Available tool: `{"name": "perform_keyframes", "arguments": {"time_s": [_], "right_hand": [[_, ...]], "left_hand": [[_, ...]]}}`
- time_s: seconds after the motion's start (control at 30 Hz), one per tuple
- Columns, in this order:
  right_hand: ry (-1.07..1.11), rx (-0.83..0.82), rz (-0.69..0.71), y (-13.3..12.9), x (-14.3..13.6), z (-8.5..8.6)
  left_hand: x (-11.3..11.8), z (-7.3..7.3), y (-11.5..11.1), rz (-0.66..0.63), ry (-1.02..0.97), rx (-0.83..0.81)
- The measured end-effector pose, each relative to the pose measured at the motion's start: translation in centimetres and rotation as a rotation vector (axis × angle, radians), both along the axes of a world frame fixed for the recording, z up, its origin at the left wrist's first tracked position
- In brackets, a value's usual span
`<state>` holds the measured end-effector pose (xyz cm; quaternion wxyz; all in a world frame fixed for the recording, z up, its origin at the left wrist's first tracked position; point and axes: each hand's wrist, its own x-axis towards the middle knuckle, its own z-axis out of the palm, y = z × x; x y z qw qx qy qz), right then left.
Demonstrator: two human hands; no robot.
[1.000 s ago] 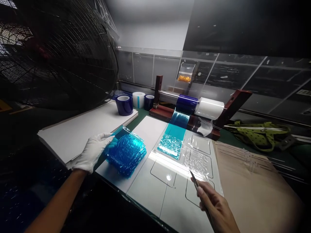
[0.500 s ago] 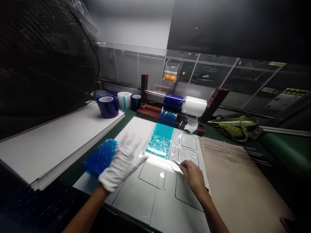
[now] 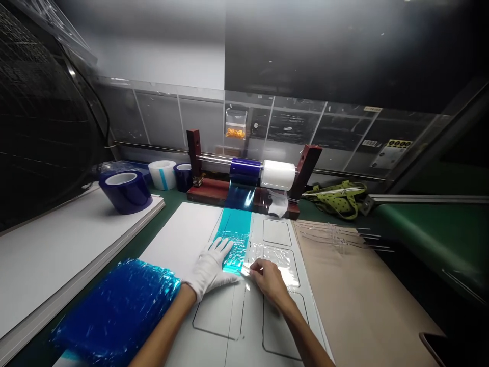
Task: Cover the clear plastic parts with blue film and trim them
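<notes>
A strip of blue protective film (image 3: 237, 220) runs from a dark blue film roll (image 3: 245, 171) down onto a white board with outlined rounded rectangles (image 3: 214, 313). My left hand (image 3: 209, 267), in a white glove, lies with fingers spread on the strip's lower left part. Bare, my right hand (image 3: 269, 280) pinches a thin blade-like tool (image 3: 246, 270) at the strip's lower right corner; its exact kind is unclear. Beside my left forearm rests a pile of crinkled blue film pieces (image 3: 114, 311).
A dark red wooden stand (image 3: 206, 189) carries the blue roll and a white roll (image 3: 278, 175). Loose film rolls (image 3: 126, 196) stand at left near stacked white boards (image 3: 49, 260). A brown board (image 3: 355, 285), thin clear rods (image 3: 340, 237) and a green pouch (image 3: 338, 199) are at right.
My left hand has moved from over the film pile onto the blue strip. The thin tool in my right hand has come to the strip's lower corner. The view has shifted right.
</notes>
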<state>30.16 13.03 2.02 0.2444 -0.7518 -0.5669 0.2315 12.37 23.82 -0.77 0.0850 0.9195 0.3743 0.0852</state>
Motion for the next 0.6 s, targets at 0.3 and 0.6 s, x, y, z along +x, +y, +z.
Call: {"name": "perform_keyframes", "arguments": {"time_s": [0.3,0.6], "right_hand": [[-0.031,0.043,-0.064,-3.2,3.6,1.0],[-0.301,-0.037,-0.455,-16.4,12.2,-2.1]], "left_hand": [[0.1,1.1,0.0,-0.079,-0.099,0.270],[-7.6,-0.1,-9.1,-0.179,-0.258,0.461]]}}
